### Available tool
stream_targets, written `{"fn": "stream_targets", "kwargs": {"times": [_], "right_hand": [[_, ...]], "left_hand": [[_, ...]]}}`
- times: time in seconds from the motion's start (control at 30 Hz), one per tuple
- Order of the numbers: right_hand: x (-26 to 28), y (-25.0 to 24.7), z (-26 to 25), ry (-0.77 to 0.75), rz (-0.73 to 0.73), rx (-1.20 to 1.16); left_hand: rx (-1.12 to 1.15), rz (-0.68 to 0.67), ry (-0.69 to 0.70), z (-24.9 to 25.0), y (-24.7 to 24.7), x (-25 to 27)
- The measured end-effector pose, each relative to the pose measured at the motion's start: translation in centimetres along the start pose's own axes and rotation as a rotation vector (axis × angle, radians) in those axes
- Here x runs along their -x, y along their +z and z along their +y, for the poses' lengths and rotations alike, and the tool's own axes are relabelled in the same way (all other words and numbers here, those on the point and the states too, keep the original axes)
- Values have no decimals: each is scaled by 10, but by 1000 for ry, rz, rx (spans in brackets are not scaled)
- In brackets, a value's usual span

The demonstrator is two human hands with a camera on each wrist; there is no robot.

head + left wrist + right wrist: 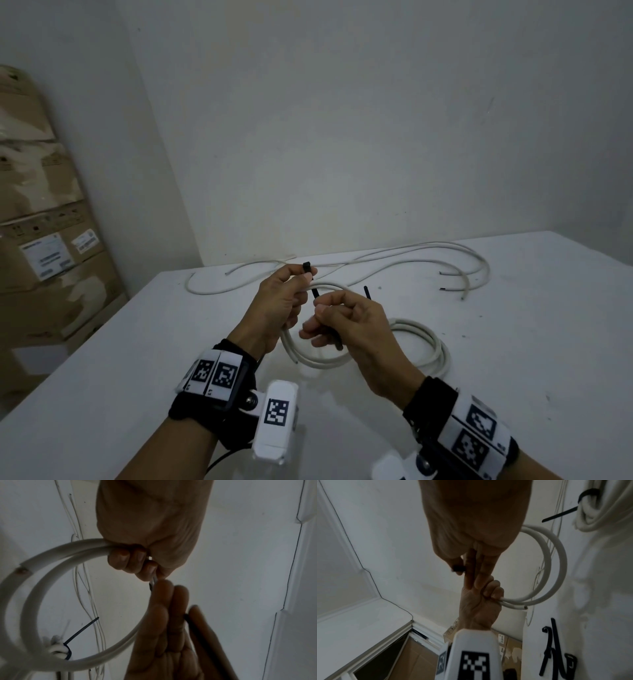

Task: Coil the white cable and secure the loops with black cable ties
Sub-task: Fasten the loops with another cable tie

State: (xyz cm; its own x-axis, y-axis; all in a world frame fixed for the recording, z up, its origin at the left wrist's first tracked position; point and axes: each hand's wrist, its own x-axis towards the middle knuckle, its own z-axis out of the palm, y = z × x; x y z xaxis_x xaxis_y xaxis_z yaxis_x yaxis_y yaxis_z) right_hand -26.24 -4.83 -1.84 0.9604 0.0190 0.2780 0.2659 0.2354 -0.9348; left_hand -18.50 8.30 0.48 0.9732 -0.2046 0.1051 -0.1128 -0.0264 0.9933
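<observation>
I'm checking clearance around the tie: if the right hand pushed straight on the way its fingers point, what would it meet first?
Probably the left hand. The right hand points leftward at it, pinching the thin black plastic cable tie between them beside the coiled white cable. They already look almost touching, though depth is unclear.

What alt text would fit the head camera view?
Two hands work a black cable tie around a white cable coil above a white table; the left hand pinches its head, the right hand grips its strap.
</observation>
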Motion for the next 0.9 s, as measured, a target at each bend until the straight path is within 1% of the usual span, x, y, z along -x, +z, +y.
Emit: {"fn": "stream_targets", "kwargs": {"times": [0.1, 0.17, 0.2, 0.23, 0.3, 0.37, 0.47, 0.53, 0.63, 0.73, 0.9], "right_hand": [[-2, -5, -5, -25, -139, -169], [-5, -9, -8, -39, -200, -233], [-7, -10, -10, -53, -188, -228], [-9, -11, -12, -62, -141, -209], [-13, -12, -16, -54, -8, -148], [-15, -12, -19, -31, 87, -60], [-17, -9, -22, 24, 149, 30], [-17, -7, -22, 52, 187, 56], [-16, -5, -19, 61, 227, 33], [-13, -1, -15, 61, 227, 58], [-10, 3, -11, 82, 193, 106]], "left_hand": [[-8, 1, 60, 3, 2, 4], [-7, 3, 79, 5, 3, 6], [-1, -2, 87, 5, 4, 7], [-3, -7, 101, 4, 5, 8], [-38, 1, 147, 2, 8, 9], [-82, 17, 211, -1, 11, 12], [-151, 31, 299, -7, 13, 14], [-159, 39, 327, -11, 14, 14], [-142, 61, 324, -14, 13, 12], [-133, 81, 332, -15, 10, 11], [-247, 121, 463, -15, 8, 16]]}}
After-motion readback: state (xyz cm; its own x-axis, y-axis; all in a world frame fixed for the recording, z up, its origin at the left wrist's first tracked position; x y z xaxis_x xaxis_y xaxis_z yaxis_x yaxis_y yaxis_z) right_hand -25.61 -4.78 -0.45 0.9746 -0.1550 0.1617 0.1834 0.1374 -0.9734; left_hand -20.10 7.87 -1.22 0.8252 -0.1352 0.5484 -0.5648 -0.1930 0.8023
